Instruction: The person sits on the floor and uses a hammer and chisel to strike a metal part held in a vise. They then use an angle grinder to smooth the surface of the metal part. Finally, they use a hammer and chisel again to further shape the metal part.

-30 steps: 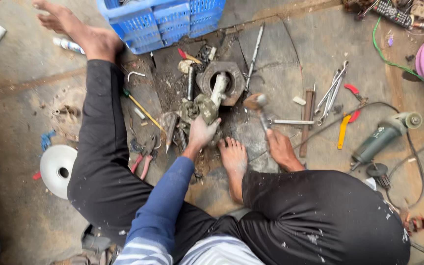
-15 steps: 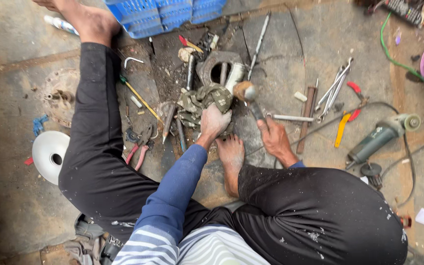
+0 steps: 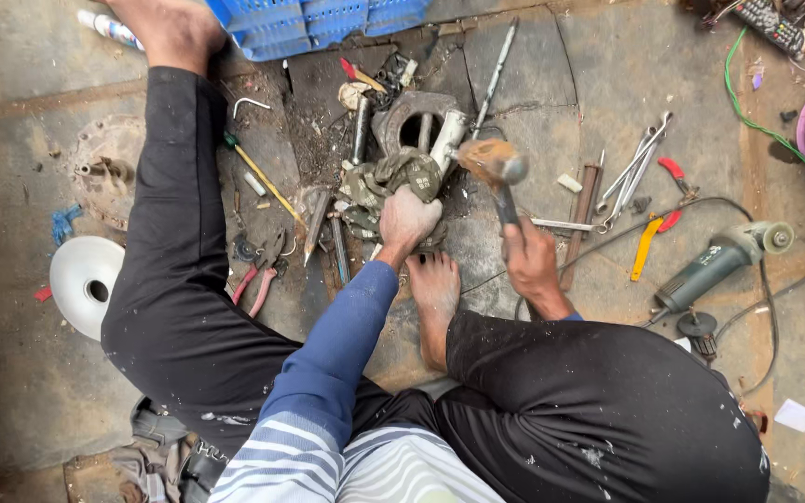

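Sitting on the stained grey concrete floor (image 3: 39, 391), person w/ black trousers works between spread legs, bare foot (image 3: 435, 298) tucked just below the work.

Change vs the earlier frames: rusty-headed hammer (image 3: 494, 168) w/ dark handle now rides higher, head up beside the part; a sec ago it lay lower, close to the floor. Right hand (image 3: 531, 265) is wrapped tight round the handle, so by my read it's mid-swing, a striking step in hand. Left hand (image 3: 409, 219) has shifted from fingertips reaching to a firm clamp on the greasy grey-green metal casting (image 3: 393, 177), which sits just above that hand, touching it, hammer head just right of it.

Beyond left hand: dark round metal ring housing (image 3: 414, 116), then blue plastic crate (image 3: 328, 20) farther up.

Far right of right hand: green-grey angle grinder (image 3: 715, 265) w/ cable. Near it: bunch of steel spanners (image 3: 635, 168), yellow-handled tool (image 3: 645, 247).

Left of left hand: white round disc (image 3: 81, 279) well apart, red-handled pliers (image 3: 258, 279) nearer, yellow-shaft screwdriver (image 3: 258, 177).
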